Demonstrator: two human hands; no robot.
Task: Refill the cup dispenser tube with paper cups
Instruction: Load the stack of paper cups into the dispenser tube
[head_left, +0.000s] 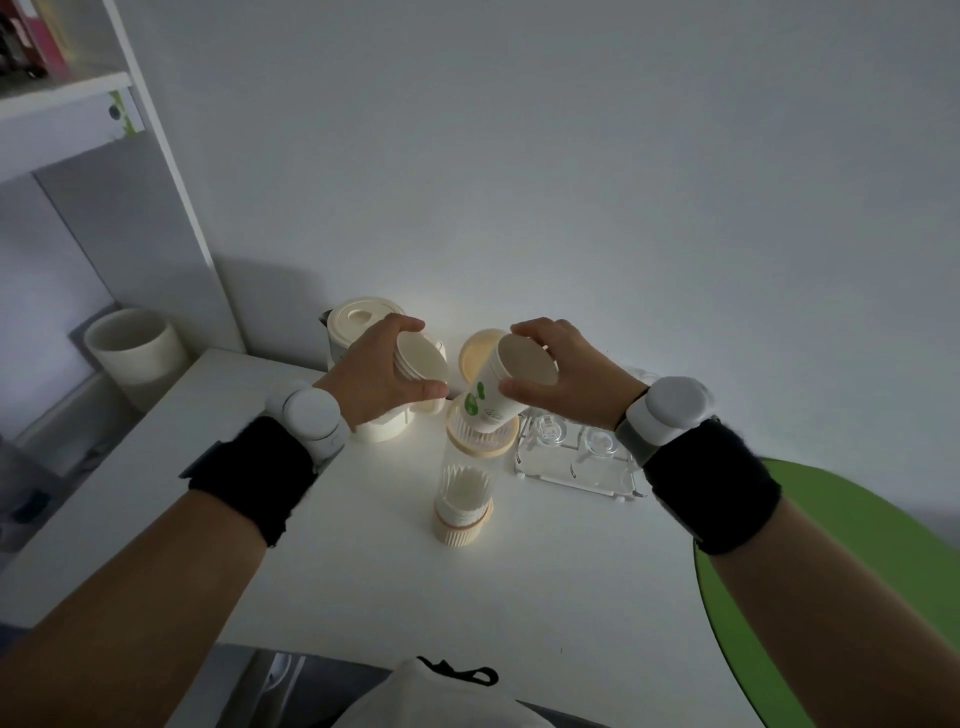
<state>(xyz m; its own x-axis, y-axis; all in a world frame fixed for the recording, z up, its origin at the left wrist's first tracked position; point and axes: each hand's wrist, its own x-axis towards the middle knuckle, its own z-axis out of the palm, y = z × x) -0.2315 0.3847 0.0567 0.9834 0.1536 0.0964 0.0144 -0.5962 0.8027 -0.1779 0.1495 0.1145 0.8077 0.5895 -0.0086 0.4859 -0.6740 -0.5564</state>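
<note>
**Two hands, two lots of cups, one open tube**

Two lots of paper cups are held above the dispenser tube (464, 483), which stands upright at frame centre on the white table (363, 597). Its long axis is vertical; the camera looks down its length. The top collar is open, and a stack of ribbed cups sits low inside the clear wall.

A single paper cup (501, 387) with green print is grasped by the right hand (563, 374), thumb and fingers pinching the base end. The cup is inverted and tilted: base toward the camera, rim down and to the lower left, at or just inside the collar. I judge this tilt serves to start the rim into the opening.

A short nested stack of cups (421, 358), bases toward the camera, is clasped by the left hand (382, 371), just left of the tube, apparently held in reserve.

A round cream lid (474, 349) lies behind the tube, presumably its cap. A cream kettle (363, 325) stands at upper left, and a clear tray (576, 467) lies to the right.
</note>
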